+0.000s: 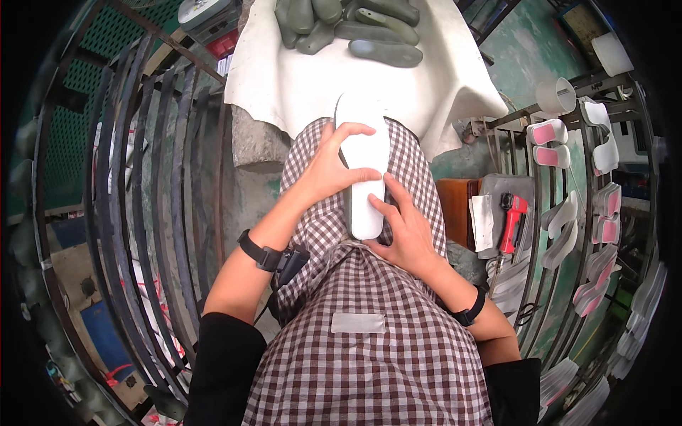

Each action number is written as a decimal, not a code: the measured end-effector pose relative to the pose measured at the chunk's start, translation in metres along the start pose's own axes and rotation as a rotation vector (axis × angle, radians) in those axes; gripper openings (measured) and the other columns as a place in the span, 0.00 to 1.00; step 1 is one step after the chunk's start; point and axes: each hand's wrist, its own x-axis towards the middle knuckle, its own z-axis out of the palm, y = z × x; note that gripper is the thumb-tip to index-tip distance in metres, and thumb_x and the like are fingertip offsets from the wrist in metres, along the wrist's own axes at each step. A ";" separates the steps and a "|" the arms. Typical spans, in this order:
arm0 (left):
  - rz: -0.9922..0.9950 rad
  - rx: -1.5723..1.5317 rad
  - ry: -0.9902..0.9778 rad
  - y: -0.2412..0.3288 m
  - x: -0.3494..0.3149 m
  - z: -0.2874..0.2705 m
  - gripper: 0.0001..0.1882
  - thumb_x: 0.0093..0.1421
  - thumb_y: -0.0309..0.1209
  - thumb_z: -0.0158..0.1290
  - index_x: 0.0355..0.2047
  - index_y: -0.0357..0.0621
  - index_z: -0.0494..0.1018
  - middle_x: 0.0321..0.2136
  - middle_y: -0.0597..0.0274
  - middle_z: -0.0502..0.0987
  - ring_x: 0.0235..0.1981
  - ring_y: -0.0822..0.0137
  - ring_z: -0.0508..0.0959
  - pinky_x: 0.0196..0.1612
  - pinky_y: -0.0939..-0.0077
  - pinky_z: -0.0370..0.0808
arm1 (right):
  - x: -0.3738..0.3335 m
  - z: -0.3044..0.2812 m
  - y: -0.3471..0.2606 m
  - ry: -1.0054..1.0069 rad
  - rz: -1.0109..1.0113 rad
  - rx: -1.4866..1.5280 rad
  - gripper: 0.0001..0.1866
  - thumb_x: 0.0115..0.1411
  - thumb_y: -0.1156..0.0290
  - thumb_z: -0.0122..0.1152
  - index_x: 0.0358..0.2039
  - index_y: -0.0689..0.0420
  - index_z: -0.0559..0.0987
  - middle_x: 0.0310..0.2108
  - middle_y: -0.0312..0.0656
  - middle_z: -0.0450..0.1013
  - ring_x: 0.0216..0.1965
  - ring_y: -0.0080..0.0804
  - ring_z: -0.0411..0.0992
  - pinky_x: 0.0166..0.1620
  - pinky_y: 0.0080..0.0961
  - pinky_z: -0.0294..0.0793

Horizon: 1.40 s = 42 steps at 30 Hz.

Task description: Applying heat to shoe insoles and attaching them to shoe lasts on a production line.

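A white insole (366, 153) lies lengthwise over my lap, on top of what looks like a dark green shoe last (348, 202); only a thin dark edge of it shows along the left side. My left hand (328, 170) grips the upper left part, its thumb and index finger on the white face and its other fingers hidden beyond the edge. Lower down, my right hand (412, 231) holds the right edge near the narrow end, fingertips against the insole. Beneath both is a brown-and-white checked apron (369, 355).
Several dark green shoe lasts (387, 53) lie on a white cloth (305, 85) ahead, beside a stone block (259, 145). Metal bars (167, 192) line the left. On the right stand a rack with white-and-pink insoles (607, 202), a red-and-black tool (513, 220) and black-handled scissors (527, 314).
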 end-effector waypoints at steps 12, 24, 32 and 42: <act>-0.066 0.054 -0.083 0.000 -0.007 -0.016 0.56 0.36 0.39 0.72 0.67 0.45 0.59 0.62 0.50 0.63 0.66 0.53 0.61 0.68 0.58 0.56 | -0.156 -0.092 0.230 0.705 0.916 -0.490 0.35 0.54 0.61 0.71 0.58 0.64 0.69 0.52 0.61 0.64 0.55 0.59 0.64 0.60 0.43 0.63; -0.100 0.020 -0.138 0.003 0.004 -0.010 0.59 0.37 0.39 0.71 0.70 0.49 0.55 0.66 0.48 0.60 0.68 0.48 0.56 0.70 0.53 0.51 | -0.157 -0.137 0.261 0.680 1.093 -0.365 0.22 0.51 0.68 0.67 0.45 0.65 0.78 0.37 0.51 0.75 0.38 0.47 0.76 0.45 0.41 0.73; -0.118 -0.011 -0.113 0.005 -0.001 -0.010 0.58 0.37 0.38 0.71 0.69 0.52 0.55 0.65 0.46 0.60 0.68 0.44 0.55 0.70 0.52 0.50 | 0.031 -0.121 0.041 0.171 -0.079 0.094 0.19 0.51 0.81 0.66 0.45 0.65 0.78 0.36 0.44 0.79 0.34 0.38 0.79 0.40 0.31 0.75; -0.102 0.002 -0.091 0.001 -0.010 -0.010 0.58 0.36 0.34 0.72 0.69 0.52 0.56 0.58 0.43 0.64 0.61 0.47 0.63 0.67 0.56 0.57 | 0.056 -0.108 0.016 -0.235 -0.010 0.133 0.22 0.46 0.80 0.66 0.45 0.59 0.80 0.34 0.50 0.79 0.37 0.49 0.79 0.40 0.32 0.77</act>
